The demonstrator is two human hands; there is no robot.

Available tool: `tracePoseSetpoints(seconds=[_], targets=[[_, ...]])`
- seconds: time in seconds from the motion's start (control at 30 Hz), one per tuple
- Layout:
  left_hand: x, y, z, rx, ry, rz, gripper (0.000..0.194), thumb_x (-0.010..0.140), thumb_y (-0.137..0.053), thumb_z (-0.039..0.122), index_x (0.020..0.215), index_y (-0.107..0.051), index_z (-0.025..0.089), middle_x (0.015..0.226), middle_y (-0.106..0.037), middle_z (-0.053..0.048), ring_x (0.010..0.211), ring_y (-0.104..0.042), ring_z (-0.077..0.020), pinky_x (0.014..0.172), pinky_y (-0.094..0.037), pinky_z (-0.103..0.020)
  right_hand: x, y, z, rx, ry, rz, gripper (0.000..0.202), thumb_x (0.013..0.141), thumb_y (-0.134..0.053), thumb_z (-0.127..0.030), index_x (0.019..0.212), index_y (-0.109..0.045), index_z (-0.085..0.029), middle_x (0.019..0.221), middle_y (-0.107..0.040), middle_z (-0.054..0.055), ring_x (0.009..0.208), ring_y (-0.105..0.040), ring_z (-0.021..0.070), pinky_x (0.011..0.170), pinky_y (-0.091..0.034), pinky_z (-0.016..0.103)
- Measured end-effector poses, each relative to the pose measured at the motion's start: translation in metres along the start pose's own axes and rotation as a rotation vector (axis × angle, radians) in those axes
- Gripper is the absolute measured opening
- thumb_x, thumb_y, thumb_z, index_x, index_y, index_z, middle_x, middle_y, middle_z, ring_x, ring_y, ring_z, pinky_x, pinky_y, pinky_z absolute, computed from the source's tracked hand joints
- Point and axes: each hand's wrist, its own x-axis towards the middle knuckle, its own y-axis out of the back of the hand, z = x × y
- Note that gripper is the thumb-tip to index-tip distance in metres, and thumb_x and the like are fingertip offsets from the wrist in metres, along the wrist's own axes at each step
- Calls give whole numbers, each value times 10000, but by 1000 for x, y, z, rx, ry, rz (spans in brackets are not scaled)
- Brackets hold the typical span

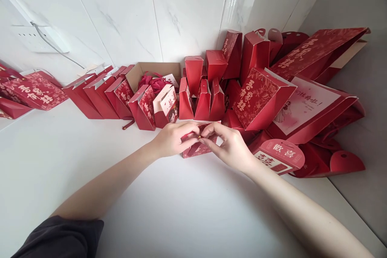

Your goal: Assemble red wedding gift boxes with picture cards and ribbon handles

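Observation:
A small red patterned gift box (198, 151) stands on the white table, under and between my two hands. My left hand (175, 139) comes from the left, its thumb and forefinger pinched at the top of the box. From the right, my right hand (229, 145) brings thumb and forefinger together at the same spot. A tiny gold-coloured piece (199, 137) shows between the fingertips of both hands. What else the fingers hold there is too small to make out.
Red boxes (140, 109) line the wall behind my hands, beside an open cardboard box (136, 74) holding dark red ribbon (154, 83). Larger red bags (256, 96) crowd the right, with more (34, 88) at far left. A cable runs from a wall socket (39, 39).

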Motion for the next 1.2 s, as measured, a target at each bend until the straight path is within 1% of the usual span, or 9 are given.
tracePoseSetpoints(seconds=[0.1, 0.3, 0.53, 0.63, 0.77, 0.87, 1.0, 1.13, 1.2], targets=[[0, -2, -1, 15, 0, -1, 27, 896, -619, 199, 874, -603, 201, 954, -719, -13, 851, -671, -142, 783, -514, -257, 1, 1, -3, 84, -58, -41, 45, 907, -623, -174, 925, -608, -212, 875, -683, -2, 747, -636, 120, 709, -530, 245], [1, 2, 6, 38, 116, -58, 89, 894, -629, 278, 932, -611, 199, 935, -706, -17, 828, -649, -153, 694, -491, -253, 2, 6, -5, 114, -61, -76, 119, 902, -595, -133, 982, -651, -200, 912, -706, 3, 789, -655, 122, 742, -548, 243], [2, 1, 8, -23, 107, -63, 87, 903, -619, 272, 914, -610, 186, 1024, -695, -54, 923, -656, -181, 822, -505, -295, 0, 2, 0, 195, -116, -68, 140, 917, -584, -156, 1043, -616, -210, 964, -726, 23, 875, -708, 155, 781, -579, 284], [2, -1, 9, -20, 112, -53, 121, 894, -638, 300, 915, -593, 189, 1016, -685, -51, 909, -651, -179, 789, -508, -288, -2, -2, 3, 159, -81, -34, 141, 919, -588, -157, 1045, -587, -221, 952, -727, 20, 866, -713, 160, 776, -579, 292], [2, 1, 11, 0, 86, -96, 96, 912, -605, 289, 895, -594, 195, 983, -673, -49, 1004, -645, -201, 813, -509, -283, -2, -5, 3, 34, -55, -33, 57, 919, -588, -151, 911, -590, -208, 798, -692, -4, 683, -665, 132, 649, -542, 255], [3, 8, 11, -16, 77, -169, 38, 894, -563, 211, 905, -593, 191, 978, -660, -59, 1039, -641, -219, 845, -511, -292, -2, -5, 1, -27, -16, -64, 61, 935, -572, -153, 940, -603, -205, 845, -702, 14, 717, -663, 146, 670, -529, 273], [4, 17, 9, -56, 50, -244, 130, 874, -481, 125, 915, -583, 194, 939, -659, -46, 970, -653, -196, 836, -508, -281, -1, -3, 0, -52, 57, -53, 94, 942, -554, -130, 970, -605, -204, 900, -696, 25, 769, -655, 151, 715, -522, 280], [5, 20, 7, -40, 90, -271, 50, 910, -553, 217, 915, -597, 194, 1041, -683, -49, 984, -658, -197, 843, -501, -280, -1, -1, 2, -41, 73, -36, 102, 952, -539, -133, 966, -606, -208, 921, -690, 34, 793, -651, 156, 734, -531, 289], [6, 20, 7, -52, 95, -259, 81, 927, -575, 262, 895, -605, 194, 1046, -686, -45, 963, -659, -189, 819, -498, -275, -1, -1, 3, -48, 82, -35, 101, 955, -536, -138, 967, -605, -210, 922, -687, 37, 800, -647, 159, 734, -531, 294]])
